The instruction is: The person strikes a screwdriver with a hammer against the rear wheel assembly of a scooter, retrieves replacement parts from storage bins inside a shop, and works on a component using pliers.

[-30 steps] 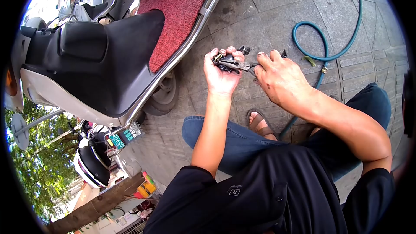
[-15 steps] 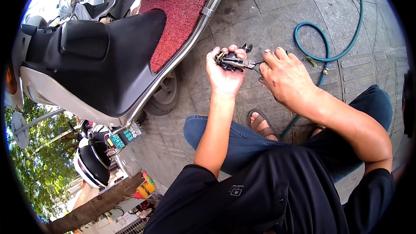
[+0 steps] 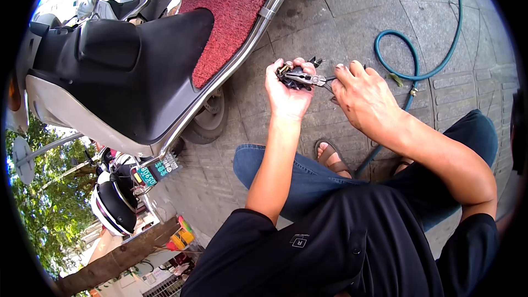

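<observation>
Cupped palm up, my left hand (image 3: 290, 96) has its fingers curled round a small dark part (image 3: 297, 81) with brass-coloured and black bits. My right hand (image 3: 366, 96) is closed on the handles of a pair of pliers (image 3: 313, 80), whose metal jaws reach over the dark part in my left palm. Whether the jaws are clamped on it is too small to tell. A black pointed piece (image 3: 315, 62) sticks out beyond my left fingertips. Most of the handles are hidden by my right hand.
A scooter (image 3: 159, 71) with a red footboard mat (image 3: 231, 11) stands to the left. A looped teal hose (image 3: 416, 58) lies on the grey paving (image 3: 352, 0) at the right. My sandalled foot (image 3: 332, 157) is below my hands. Another scooter (image 3: 114, 203) is at lower left.
Compared with a second ago, both hands have shifted slightly right. The pliers are still in my right hand, their jaws over the dark part.
</observation>
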Motion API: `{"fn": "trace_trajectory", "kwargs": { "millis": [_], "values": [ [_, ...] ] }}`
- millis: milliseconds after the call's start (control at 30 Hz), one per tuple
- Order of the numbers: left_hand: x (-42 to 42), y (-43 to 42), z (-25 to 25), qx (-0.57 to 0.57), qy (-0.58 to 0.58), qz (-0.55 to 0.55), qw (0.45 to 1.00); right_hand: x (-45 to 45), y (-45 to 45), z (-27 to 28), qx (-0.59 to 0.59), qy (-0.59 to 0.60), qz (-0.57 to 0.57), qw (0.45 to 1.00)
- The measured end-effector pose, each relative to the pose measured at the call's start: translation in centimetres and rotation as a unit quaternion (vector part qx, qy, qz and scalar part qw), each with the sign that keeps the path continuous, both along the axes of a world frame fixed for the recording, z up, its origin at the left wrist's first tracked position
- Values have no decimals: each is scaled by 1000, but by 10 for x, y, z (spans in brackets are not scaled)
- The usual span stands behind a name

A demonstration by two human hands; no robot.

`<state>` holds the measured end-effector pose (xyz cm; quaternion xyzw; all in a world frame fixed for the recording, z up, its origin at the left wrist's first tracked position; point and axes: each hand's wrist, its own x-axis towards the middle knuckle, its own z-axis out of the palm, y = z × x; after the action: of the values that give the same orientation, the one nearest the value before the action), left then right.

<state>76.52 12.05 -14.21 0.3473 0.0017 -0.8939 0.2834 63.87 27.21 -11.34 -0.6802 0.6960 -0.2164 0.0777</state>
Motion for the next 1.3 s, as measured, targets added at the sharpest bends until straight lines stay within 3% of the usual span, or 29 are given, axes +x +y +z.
{"fn": "trace_trajectory", "kwargs": {
  "millis": [433, 967, 1300],
  "values": [
    [1, 3, 0, -6, -17, 11, 1000, 4, -1, 2, 15, 45, 0, 999],
    [1, 3, -5, -12, -7, 0, 1000, 2, -2, 1, 42, 14, 5, 999],
    [7, 0, -18, 4, -11, -7, 1000, 2, -2, -17, 0, -9, 16, 1000]
  ]
}}
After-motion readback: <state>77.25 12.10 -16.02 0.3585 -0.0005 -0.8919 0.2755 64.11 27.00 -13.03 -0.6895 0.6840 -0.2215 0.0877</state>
